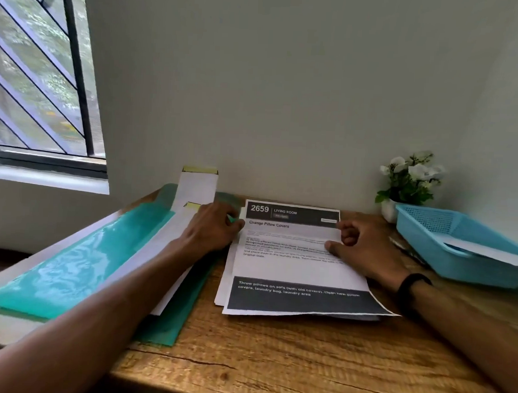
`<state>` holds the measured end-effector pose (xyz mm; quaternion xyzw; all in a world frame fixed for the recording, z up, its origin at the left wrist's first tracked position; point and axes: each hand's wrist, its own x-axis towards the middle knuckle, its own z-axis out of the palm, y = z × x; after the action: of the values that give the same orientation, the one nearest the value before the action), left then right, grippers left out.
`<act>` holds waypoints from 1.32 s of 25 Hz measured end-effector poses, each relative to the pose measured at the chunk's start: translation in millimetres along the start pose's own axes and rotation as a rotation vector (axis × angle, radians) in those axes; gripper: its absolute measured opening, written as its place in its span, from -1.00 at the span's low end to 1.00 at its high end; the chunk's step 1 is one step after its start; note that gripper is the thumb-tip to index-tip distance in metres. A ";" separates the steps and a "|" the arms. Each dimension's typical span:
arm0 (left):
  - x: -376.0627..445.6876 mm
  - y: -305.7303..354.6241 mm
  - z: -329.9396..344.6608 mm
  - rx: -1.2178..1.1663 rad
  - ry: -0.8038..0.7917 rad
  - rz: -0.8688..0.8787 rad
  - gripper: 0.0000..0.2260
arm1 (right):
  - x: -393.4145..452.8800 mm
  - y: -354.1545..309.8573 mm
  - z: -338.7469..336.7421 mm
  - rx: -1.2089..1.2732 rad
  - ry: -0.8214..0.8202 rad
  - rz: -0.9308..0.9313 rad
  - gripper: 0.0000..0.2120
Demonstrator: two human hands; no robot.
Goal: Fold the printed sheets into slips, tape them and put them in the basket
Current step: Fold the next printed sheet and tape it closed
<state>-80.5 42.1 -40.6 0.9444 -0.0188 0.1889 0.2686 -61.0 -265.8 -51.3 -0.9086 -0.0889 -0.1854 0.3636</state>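
Printed sheet (pixel 293 257), headed "Change Pillow Covers", lay on a small stack on the wooden bench (pixel 274 360). Left hand (pixel 213 227) gripped its left edge with curled fingers; right hand (pixel 359 248) pinched the right edge, thumb on top; likely both steadying the sheet to start a fold. Blue basket (pixel 457 252) sat just right of the stack within reach, one white paper inside. Green folder (pixel 80 259) with more papers lay left

White printed sheet (pixel 293 266) with black bands and white lettering, under the fingertips. Blue mesh basket (pixel 445 246) right of the fingers; teal folder (pixel 79 262) left.
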 end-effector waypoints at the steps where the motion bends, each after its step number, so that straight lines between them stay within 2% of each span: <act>1: 0.5 0.8 0.7 0.010 0.002 -0.008 -0.71 | 0.6 3.1 2.2 0.013 0.001 0.008 -0.51; 6: -4.3 3.4 3.4 0.020 -0.023 -0.033 -0.68 | 2.8 10.1 2.8 0.082 0.007 -0.020 -0.59; 10: -5.4 4.2 3.6 -0.042 0.034 -0.024 -0.79 | 3.0 13.2 0.1 0.211 0.083 -0.024 -0.74; 13: -6.3 9.8 1.9 -0.157 0.127 -0.014 -0.84 | 1.3 12.1 -4.5 0.301 0.145 -0.024 -0.77; 16: -6.4 19.4 -1.4 -0.355 0.169 -0.046 -0.85 | 0.3 11.2 -5.9 0.366 0.204 -0.037 -0.70; 18: -8.1 23.5 -3.4 -0.555 0.127 -0.114 -0.86 | 0.9 10.2 -5.9 0.427 0.219 -0.047 -0.60; 20: -11.0 28.5 -5.6 -0.755 0.011 -0.241 -0.86 | 1.2 11.8 -6.5 0.502 0.224 -0.031 -0.51; 23: -13.7 32.8 -10.8 -0.887 -0.147 -0.343 -0.80 | 1.6 12.3 -8.8 0.541 0.258 -0.007 -0.47; 29: -15.4 37.3 -11.7 -0.957 -0.168 -0.365 -0.82 | -0.2 8.8 -10.8 0.528 0.268 -0.011 -0.55; 33: -18.4 38.4 -15.2 -0.915 -0.167 -0.354 -0.83 | -2.3 7.0 -10.9 0.453 0.296 -0.057 -0.72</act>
<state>-108.1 15.8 -16.3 0.7302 0.0395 0.0363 0.6811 -64.0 -278.4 -49.3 -0.7642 -0.0992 -0.3019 0.5613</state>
